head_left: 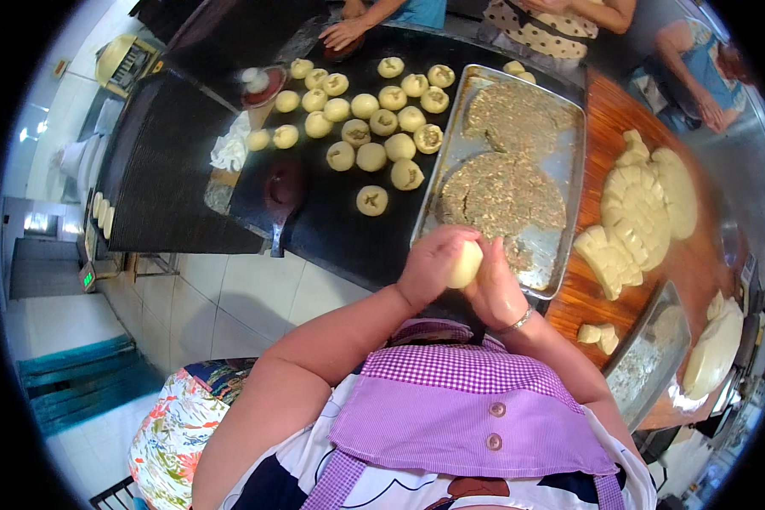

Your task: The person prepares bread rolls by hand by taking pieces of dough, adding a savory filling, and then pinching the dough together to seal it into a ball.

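Our left hand (pixel 438 262) and right hand (pixel 495 287) are both curled, partly closed, around one pale dough ball (pixel 465 264); the far fingertips are hidden, so we cannot tell how tightly they press. The ball sits between the palms, just above the near edge of the metal tray (pixel 551 249). We judge that a hard squeeze could split its skin, and a loose grip could drop it onto the crumbly mixture (pixel 501 194). On the black bench (pixel 340 234), the crowded balls might stick where they touch.

We count about twenty-four finished-looking balls (pixel 371 201) left of the tray and two more showing beyond it. The tray carries two broad mounds. On the wooden bench (pixel 602 106) to the right lies one large scored dough slab (pixel 642 204).
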Motion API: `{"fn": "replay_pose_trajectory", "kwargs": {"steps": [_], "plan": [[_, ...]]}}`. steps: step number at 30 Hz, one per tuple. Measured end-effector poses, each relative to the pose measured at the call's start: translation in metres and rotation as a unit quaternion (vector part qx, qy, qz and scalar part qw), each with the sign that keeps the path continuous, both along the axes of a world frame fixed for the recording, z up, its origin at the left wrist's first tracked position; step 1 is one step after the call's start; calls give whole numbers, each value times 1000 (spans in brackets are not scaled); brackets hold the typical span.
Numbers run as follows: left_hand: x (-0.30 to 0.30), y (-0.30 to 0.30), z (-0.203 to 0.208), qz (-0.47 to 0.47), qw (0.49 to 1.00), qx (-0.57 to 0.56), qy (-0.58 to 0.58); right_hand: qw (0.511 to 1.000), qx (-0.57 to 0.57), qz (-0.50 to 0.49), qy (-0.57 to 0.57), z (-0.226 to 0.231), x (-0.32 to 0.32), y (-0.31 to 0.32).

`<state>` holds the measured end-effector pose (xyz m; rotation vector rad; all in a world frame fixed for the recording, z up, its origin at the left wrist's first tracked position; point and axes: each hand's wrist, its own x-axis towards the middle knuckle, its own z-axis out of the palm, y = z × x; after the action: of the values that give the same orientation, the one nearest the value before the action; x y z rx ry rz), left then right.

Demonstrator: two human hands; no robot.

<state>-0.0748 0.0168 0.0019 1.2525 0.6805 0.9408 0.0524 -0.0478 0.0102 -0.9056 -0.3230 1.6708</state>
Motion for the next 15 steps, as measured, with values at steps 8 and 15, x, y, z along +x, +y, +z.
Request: {"fn": "replay_pose_trajectory", "kwargs": {"steps": [8, 15], "plan": [[-118, 139, -51, 411, 901, -86, 111, 948, -130, -25, -291, -47, 54, -21], [-192, 314, -175, 495, 825, 21, 270, 837, -303, -95, -446, -78, 91, -101]]}}
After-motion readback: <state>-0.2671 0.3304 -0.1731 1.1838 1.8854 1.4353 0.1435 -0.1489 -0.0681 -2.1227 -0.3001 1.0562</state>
